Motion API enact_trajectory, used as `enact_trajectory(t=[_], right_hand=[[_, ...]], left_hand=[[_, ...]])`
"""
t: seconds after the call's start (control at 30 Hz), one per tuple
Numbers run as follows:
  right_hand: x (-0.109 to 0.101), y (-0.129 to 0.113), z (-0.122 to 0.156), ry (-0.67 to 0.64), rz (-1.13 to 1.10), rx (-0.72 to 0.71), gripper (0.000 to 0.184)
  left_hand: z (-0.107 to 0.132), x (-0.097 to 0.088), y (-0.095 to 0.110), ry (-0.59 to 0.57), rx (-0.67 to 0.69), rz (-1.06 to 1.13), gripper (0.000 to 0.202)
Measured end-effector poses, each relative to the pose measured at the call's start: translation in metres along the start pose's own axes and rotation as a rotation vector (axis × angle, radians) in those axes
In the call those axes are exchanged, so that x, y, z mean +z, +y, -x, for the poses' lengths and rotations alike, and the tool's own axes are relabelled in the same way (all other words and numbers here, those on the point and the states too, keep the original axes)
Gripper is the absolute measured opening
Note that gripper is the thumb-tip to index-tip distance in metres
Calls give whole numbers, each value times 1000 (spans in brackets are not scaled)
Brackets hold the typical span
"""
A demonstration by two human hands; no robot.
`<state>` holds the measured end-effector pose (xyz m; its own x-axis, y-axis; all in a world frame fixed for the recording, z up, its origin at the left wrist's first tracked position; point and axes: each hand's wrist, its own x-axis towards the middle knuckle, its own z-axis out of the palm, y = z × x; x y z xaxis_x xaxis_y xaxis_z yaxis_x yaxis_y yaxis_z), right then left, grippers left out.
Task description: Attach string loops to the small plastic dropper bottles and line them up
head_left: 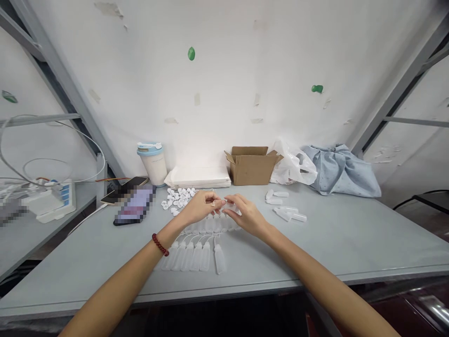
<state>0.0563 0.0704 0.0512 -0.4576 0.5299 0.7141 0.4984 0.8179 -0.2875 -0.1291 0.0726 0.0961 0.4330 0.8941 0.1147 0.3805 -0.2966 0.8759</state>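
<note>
The fingers [218, 203] of the left hand [199, 208] and those of the right hand [249, 217] meet tip to tip, pinching a small clear bottle [228, 206] held just above the table [351, 234]. Whether a cap is on it is too small to tell. Below the hands lie rows of bottles [194, 255] side by side. A heap of white caps [178, 196] sits just left, loose bottles [287, 213] to the right. Farther back stand a cardboard box [250, 168] and a lidded cup [152, 164].
</note>
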Motion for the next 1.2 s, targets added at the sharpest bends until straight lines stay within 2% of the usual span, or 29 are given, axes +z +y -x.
enact_trajectory(t=[0.13,0.27,0.37,0.47,0.6,0.7,0.87,0.97,1.2], right_hand=[[4,-1,2,-38,19,-8,25],[6,0,2,-30,32,30,30],[7,-1,1,5,-46,128,32],[4,-5,-2,9,-230,308,31],[-1,-11,-8,-3,-551,523,31],[-3,-13,-11,-1,-718,621,33],[-8,-15,-13,-21,-923,723,35],[-10,-18,-15,-39,-1004,756,34],[-8,-17,-14,-56,-1099,788,36]], left_hand=[[1,0,-1,1,-24,-57,35],[0,-1,0,2,-44,-20,38],[-1,-3,2,16,-52,-10,38],[-1,-5,4,90,-35,-67,33],[1,-4,8,190,68,-189,24],[5,0,10,228,210,-288,20],[10,9,8,175,449,-587,27],[12,11,7,157,490,-699,33],[13,10,7,123,492,-744,31]])
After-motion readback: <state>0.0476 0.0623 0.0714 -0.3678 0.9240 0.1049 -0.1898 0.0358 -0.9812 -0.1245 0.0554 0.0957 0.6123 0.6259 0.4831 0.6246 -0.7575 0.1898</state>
